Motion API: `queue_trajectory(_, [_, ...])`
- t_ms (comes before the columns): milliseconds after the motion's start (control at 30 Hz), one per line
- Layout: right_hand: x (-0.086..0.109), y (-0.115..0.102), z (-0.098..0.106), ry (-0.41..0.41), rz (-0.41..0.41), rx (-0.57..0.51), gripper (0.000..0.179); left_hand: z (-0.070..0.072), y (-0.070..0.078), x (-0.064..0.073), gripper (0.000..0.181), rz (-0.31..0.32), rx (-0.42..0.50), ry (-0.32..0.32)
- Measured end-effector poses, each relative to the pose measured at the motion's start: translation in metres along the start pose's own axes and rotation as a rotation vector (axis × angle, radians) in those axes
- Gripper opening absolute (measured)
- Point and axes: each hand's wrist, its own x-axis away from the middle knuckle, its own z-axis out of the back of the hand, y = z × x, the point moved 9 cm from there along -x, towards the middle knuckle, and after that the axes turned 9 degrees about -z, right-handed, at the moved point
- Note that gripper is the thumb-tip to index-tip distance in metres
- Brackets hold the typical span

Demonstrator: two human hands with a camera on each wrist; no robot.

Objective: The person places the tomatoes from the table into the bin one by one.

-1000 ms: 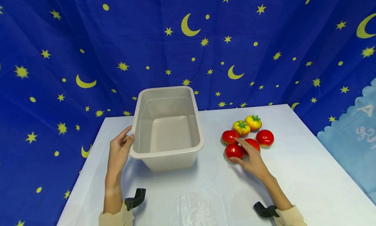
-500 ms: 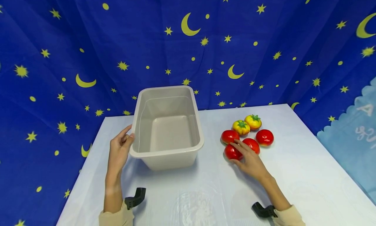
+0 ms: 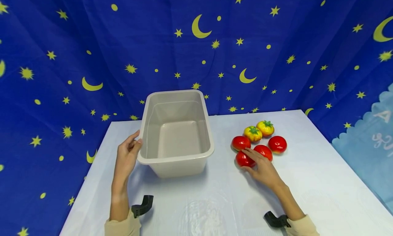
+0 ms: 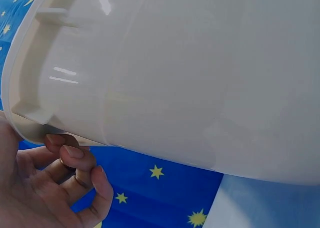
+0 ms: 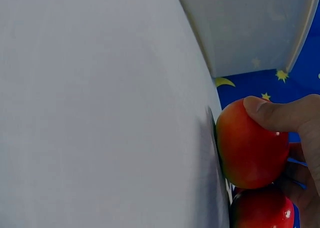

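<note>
In the head view a deep grey plastic basin [image 3: 175, 167] stands at centre left. My left hand [image 3: 125, 159] pinches its left rim between thumb and fingers; the left wrist view shows fingertips [image 4: 75, 152] curled under the rim's lip. My right hand [image 3: 264, 171] has its thumb and fingers around a glossy red round toy fruit [image 3: 243, 159], the nearest of the group. Seen from the right wrist, the thumb presses the side of this red fruit [image 5: 250, 148] while it sits at the white tabletop. Fingers partly hide it from above.
Close around it lie three more red fruits, one behind [image 3: 240, 142], one beside [image 3: 264, 152], one farther right [image 3: 277, 144]. Two yellow fruits with green leafy tops [image 3: 252, 133] lie behind. A blue star-patterned curtain [image 3: 172, 41] hangs past the white table [image 3: 215, 202].
My right hand has closed in on the near red fruit, its fingers lower around it. The left hand keeps its place on the basin's rim. The head view has shifted slightly.
</note>
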Motion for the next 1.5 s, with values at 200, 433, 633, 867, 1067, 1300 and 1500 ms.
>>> queue_trajectory(200, [0.001,0.005,0.002,0.009,-0.014,-0.044,0.064,-0.003,0.0,-0.003,0.045,-0.017,0.038,-0.025])
queue_trajectory(433, [0.0,0.008,0.008,0.041,-0.012,-0.128,0.066,-0.003,0.003,-0.004,0.044,-0.029,0.039,-0.026])
queue_trajectory(633, [-0.003,0.006,0.021,0.105,0.013,-0.198,0.066,-0.003,0.003,-0.004,0.044,-0.026,0.02,-0.022])
queue_trajectory(867, [-0.007,0.005,0.032,0.12,-0.029,-0.293,0.06,-0.004,0.002,-0.004,0.044,-0.016,0.011,-0.025])
queue_trajectory(1067, [-0.011,0.007,0.035,0.069,-0.113,-0.407,0.056,-0.004,0.002,-0.004,0.044,-0.021,0.016,-0.028])
queue_trajectory(1300, [-0.016,-0.001,0.038,0.039,-0.091,-0.499,0.056,-0.004,0.001,-0.002,0.045,-0.015,0.029,-0.04])
queue_trajectory(1500, [-0.022,-0.011,0.045,0.052,-0.061,-0.551,0.056,-0.004,0.0,0.001,0.047,0.004,0.035,-0.057])
